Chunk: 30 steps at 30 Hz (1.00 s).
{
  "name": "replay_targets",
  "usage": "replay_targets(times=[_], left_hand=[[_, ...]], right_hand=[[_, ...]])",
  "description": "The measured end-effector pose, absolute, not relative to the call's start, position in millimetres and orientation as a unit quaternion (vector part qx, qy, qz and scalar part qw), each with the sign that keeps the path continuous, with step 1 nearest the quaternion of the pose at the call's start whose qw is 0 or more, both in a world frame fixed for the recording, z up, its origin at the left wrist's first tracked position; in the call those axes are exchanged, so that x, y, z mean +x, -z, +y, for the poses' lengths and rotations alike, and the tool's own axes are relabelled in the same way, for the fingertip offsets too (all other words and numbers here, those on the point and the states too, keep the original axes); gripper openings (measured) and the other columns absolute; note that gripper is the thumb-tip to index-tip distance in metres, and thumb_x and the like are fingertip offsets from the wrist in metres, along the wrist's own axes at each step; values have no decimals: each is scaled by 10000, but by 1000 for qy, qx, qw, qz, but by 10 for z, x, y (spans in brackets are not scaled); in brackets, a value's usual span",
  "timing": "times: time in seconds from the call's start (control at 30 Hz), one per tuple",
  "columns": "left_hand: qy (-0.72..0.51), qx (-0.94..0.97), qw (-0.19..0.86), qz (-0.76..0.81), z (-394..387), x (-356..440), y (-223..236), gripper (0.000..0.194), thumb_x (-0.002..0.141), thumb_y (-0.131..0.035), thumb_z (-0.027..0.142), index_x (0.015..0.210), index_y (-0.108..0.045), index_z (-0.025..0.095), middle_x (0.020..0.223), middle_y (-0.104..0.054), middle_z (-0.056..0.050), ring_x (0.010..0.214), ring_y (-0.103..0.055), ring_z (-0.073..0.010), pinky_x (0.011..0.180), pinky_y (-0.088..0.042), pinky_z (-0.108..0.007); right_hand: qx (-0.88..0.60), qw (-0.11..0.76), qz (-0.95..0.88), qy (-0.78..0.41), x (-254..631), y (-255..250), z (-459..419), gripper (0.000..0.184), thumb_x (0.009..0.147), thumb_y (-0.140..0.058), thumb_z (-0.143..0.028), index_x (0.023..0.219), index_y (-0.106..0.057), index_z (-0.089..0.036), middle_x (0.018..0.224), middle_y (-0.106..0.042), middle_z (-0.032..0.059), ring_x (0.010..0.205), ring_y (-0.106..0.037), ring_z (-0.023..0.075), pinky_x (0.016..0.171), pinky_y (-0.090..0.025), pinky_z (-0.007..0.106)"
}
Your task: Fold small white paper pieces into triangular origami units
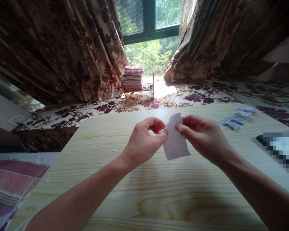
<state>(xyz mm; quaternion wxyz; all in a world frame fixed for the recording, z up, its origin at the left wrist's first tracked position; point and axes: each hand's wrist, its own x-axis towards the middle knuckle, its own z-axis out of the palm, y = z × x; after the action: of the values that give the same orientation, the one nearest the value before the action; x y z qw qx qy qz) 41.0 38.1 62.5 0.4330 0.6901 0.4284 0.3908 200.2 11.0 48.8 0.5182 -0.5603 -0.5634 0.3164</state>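
A small rectangular piece of paper [176, 142] with torn-looking edges is held up above the wooden table [106, 199]. My left hand [146, 138] pinches its left edge between thumb and fingers. On the other side, my right hand [202, 134] grips the upper right edge, thumb in front and fingers behind. The paper tilts slightly, its top leaning to the right. Several folded paper pieces [236, 119] lie in a loose group at the table's far right.
A phone-like device [281, 149], partly blurred, lies at the right edge. Tiny paper scraps [114, 150] rest on the left side. Behind the table, a small rack holds folded striped cloths [133, 78] on the patterned window ledge. A lamp [283, 51] stands at far right.
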Motion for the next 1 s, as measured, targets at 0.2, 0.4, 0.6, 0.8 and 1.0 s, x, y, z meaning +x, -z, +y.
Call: replay_targets(times=[0.2, 0.4, 0.6, 0.8, 1.0], left_hand=[[-405, 605, 546, 415, 405, 405, -656, 82, 699, -631, 196, 737, -579, 146, 711, -588, 10, 688, -525, -104, 664, -408, -240], [-402, 529, 632, 399, 419, 449, -611, 133, 641, -656, 114, 761, -599, 126, 717, -629, 7, 694, -561, -101, 698, -432, -245], [-381, 568, 590, 429, 426, 445, -554, 83, 678, -654, 185, 733, -647, 123, 688, -631, 0, 620, -535, -96, 584, -390, -221], [-332, 579, 615, 420, 385, 447, -547, 103, 679, -647, 187, 744, -701, 129, 688, -645, -5, 648, -549, -115, 605, -390, -231], [-300, 538, 678, 402, 380, 439, -532, 121, 690, -624, 153, 719, -740, 133, 620, -635, -5, 629, -543, -111, 619, -382, -233]], right_hand=[[-566, 532, -555, -298, 2005, -488, 117, 101, 728, -654, -288, 689, -639, -196, 667, -641, 5, 596, -551, 137, 529, -434, 255], [-558, 544, -539, -321, 2025, -469, 129, 131, 747, -648, -308, 691, -635, -190, 678, -656, 8, 610, -585, 146, 553, -464, 264], [-528, 527, -611, -265, 2135, -456, 155, 316, 746, -674, -298, 1053, -619, -244, 1087, -639, 61, 1019, -588, 243, 757, -502, 348], [-481, 502, -687, -213, 2110, -482, 116, 81, 796, -593, -206, 803, -673, -210, 958, -616, 38, 889, -587, 189, 722, -476, 306], [-476, 491, -691, -234, 2123, -481, 117, 69, 782, -615, -208, 801, -682, -212, 969, -612, 36, 885, -586, 181, 715, -472, 295]])
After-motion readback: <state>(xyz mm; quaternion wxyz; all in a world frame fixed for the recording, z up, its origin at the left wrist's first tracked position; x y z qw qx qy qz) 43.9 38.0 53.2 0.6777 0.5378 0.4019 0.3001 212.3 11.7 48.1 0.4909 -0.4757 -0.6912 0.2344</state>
